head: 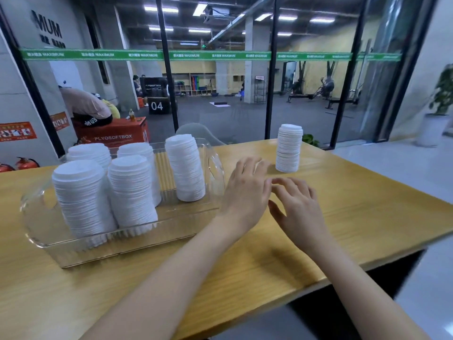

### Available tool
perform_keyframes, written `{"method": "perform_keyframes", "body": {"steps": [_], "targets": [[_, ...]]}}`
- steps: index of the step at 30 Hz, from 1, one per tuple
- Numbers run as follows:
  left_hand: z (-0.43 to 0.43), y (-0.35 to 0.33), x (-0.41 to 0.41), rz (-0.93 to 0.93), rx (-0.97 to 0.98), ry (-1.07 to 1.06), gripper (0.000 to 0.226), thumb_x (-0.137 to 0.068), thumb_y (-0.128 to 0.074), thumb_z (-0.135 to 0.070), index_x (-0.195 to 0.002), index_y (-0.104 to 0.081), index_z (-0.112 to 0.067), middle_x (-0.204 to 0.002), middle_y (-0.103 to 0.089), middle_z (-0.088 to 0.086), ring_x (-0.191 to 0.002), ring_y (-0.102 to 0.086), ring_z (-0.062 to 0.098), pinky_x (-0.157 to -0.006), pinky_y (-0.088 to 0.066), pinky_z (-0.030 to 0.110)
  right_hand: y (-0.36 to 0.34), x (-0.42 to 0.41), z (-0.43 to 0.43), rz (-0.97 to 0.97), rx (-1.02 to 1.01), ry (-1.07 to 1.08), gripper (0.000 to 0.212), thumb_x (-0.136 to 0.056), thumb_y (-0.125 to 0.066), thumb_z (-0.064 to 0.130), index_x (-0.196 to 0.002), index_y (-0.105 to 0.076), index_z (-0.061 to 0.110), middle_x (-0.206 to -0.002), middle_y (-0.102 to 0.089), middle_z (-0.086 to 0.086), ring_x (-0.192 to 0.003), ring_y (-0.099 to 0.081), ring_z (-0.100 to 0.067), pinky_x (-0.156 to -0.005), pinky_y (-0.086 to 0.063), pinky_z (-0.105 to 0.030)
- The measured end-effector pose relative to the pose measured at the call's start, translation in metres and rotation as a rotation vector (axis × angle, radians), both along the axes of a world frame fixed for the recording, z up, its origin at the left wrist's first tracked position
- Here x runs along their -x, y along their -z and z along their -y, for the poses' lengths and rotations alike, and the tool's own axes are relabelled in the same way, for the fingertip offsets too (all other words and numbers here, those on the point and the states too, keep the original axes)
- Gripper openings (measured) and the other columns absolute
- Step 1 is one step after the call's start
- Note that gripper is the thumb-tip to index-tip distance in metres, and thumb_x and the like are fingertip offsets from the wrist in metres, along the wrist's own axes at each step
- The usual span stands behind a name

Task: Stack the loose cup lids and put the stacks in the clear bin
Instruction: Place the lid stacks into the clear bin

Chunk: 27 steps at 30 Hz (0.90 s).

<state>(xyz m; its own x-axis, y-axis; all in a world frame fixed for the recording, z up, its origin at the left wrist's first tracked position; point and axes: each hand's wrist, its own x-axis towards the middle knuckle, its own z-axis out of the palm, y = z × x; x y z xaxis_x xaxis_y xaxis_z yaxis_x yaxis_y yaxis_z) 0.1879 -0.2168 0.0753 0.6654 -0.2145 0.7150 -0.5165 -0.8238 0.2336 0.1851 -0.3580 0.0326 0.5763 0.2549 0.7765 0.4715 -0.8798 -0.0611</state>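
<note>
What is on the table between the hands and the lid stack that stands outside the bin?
Nothing: in the head view only bare table lies between the hands and the lid stack.

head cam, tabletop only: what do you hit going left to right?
Clear bin holding five lid stacks, the rightmost of them near the bin's right end → left hand → right hand, both empty over the table → lone lid stack standing further back outside the bin.
</note>
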Motion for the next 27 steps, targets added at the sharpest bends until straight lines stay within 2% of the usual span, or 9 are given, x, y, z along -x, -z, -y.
{"method": "perform_keyframes", "body": {"steps": [3,6,10,13,15,18,21,24,27], "targets": [[0.029,0.01,-0.018,-0.032,0.03,0.03,0.034,-0.099,-0.046,-0.018,-0.13,-0.055,-0.01,-0.13,-0.056,0.008,-0.124,-0.044,0.023,-0.106,-0.038,0.035,0.008,-0.017,0.024,-0.039,-0.011,0.071,0.033,-0.076,-0.08,0.012,-0.106,-0.068,0.012,-0.118,-0.067,-0.007,-0.109,-0.06,-0.037,-0.087,-0.047,-0.049],[0.05,0.019,-0.045,-0.076,0.061,0.04,0.05,-0.093,-0.026,-0.029,-0.129,-0.056,-0.01,-0.128,-0.058,0.006,-0.119,-0.046,0.024,-0.104,-0.039,0.037,0.014,-0.038,0.044,-0.087,-0.038,0.116,0.036,-0.073,-0.083,0.012,-0.106,-0.069,0.014,-0.116,-0.068,-0.005,-0.106,-0.061,-0.038,-0.085,-0.049,-0.05],[0.069,0.033,-0.087,-0.164,0.11,0.026,0.065,-0.088,-0.016,-0.036,-0.131,-0.055,-0.007,-0.13,-0.057,0.008,-0.123,-0.044,0.027,-0.107,-0.034,0.036,0.021,-0.069,0.064,-0.166,-0.075,0.162,0.037,-0.072,-0.083,0.014,-0.107,-0.071,0.018,-0.113,-0.069,-0.003,-0.104,-0.062,-0.037,-0.085,-0.049,-0.049],[0.078,0.043,-0.119,-0.243,0.152,-0.007,0.048,-0.096,-0.029,-0.027,-0.133,-0.053,-0.008,-0.132,-0.055,0.008,-0.125,-0.043,0.028,-0.109,-0.031,0.035,0.024,-0.091,0.074,-0.226,-0.096,0.19,0.035,-0.077,-0.08,0.017,-0.11,-0.069,0.018,-0.114,-0.068,-0.002,-0.106,-0.061,-0.036,-0.085,-0.048,-0.048],[0.083,0.049,-0.141,-0.279,0.191,-0.036,0.036,-0.099,-0.042,-0.015,-0.134,-0.051,-0.009,-0.135,-0.053,0.008,-0.127,-0.041,0.028,-0.109,-0.028,0.033,0.021,-0.105,0.079,-0.285,-0.107,0.207,0.034,-0.086,-0.072,0.021,-0.12,-0.065,0.018,-0.123,-0.065,-0.002,-0.115,-0.055,-0.034,-0.092,-0.043,-0.048],[0.09,0.057,-0.168,-0.304,0.243,-0.094,0.035,-0.099,-0.045,-0.013,-0.134,-0.051,-0.011,-0.137,-0.052,0.008,-0.128,-0.04,0.028,-0.108,-0.026,0.031,0.014,-0.126,0.086,-0.388,-0.116,0.257,0.041,-0.097,-0.057,0.03,-0.137,-0.051,0.021,-0.137,-0.055,0.002,-0.129,-0.043,-0.027,-0.103,-0.035,-0.041],[0.092,0.065,-0.188,-0.315,0.292,-0.144,0.035,-0.099,-0.047,-0.014,-0.133,-0.052,-0.012,-0.136,-0.054,0.008,-0.127,-0.041,0.029,-0.106,-0.029,0.034,0.013,-0.148,0.09,-0.483,-0.185,0.312,0.049,-0.098,-0.055,0.033,-0.142,-0.04,0.02,-0.141,-0.05,0.001,-0.132,-0.039,-0.025,-0.103,-0.036,-0.039],[0.088,0.072,-0.201,-0.294,0.365,-0.165,0.033,-0.098,-0.049,-0.012,-0.13,-0.055,-0.009,-0.133,-0.056,0.01,-0.124,-0.044,0.031,-0.103,-0.032,0.036,0.015,-0.171,0.094,-0.594,-0.317,0.325,0.068,-0.094,-0.063,0.036,-0.147,-0.029,0.012,-0.147,-0.043,-0.006,-0.132,-0.037,-0.03,-0.103,-0.039,-0.042],[0.086,0.077,-0.204,-0.281,0.425,-0.152,0.032,-0.098,-0.049,-0.011,-0.129,-0.055,-0.008,-0.134,-0.056,0.008,-0.125,-0.043,0.03,-0.103,-0.032,0.036,0.019,-0.195,0.096,-0.705,-0.444,0.314,0.103,-0.083,-0.075,0.044,-0.154,-0.01,0.009,-0.157,-0.028,-0.012,-0.142,-0.027,-0.034,-0.113,-0.028,-0.044]]}}
